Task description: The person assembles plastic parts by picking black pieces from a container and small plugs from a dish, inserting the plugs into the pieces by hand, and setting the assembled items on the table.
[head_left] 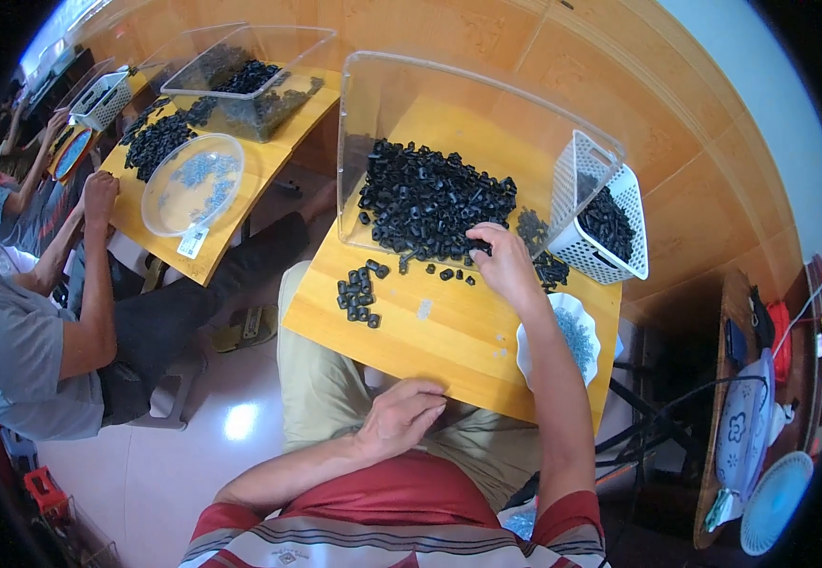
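Observation:
My right hand [503,257] reaches to the front edge of a heap of small black plastic parts [434,194]. Its thumb and fingers close around a black part at the heap's edge. The heap lies on the yellow wooden table, inside a tipped clear plastic bin [482,83]. Over my lap, at the table's near edge, is my left hand [403,415]. Its fingers are curled and pressed together; whatever they hold, if anything, is hidden. A small group of black cylindrical parts [358,293] lies on the left of the table, and a few single ones sit before the heap.
A white basket [630,222] of black parts stands at right. A scalloped white bowl [592,364] of small clear bluish pieces lies by my right forearm. At left, a co-worker in a grey shirt [18,350] sits at another table with a round clear tray [157,210].

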Demonstrator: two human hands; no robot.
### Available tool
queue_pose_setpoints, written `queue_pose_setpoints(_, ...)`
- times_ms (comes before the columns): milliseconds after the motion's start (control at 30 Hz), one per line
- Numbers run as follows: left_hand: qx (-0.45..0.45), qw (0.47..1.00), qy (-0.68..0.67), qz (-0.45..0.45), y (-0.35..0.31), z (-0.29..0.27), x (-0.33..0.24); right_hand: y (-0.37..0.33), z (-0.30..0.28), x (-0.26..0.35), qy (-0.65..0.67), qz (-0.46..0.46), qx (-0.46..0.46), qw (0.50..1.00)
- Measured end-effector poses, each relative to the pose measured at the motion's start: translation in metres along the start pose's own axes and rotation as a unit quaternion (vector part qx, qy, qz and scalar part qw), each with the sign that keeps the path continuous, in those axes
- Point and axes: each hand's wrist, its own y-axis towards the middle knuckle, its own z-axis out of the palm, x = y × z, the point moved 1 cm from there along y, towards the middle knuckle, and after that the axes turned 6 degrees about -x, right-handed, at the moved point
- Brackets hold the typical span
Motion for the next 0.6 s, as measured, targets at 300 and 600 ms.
queue_pose_setpoints(300,0.002,1.000,-0.003,-0.001,0.000,-0.001,0.001,-0.002,-0.011,0.013,0.027,0.009,0.123,0.992)
queue_pose_setpoints(600,-0.002,1.000,-0.003,-0.004,0.001,-0.001,0.003,-0.007,-0.013,0.025,0.032,0.022,0.163,0.986)
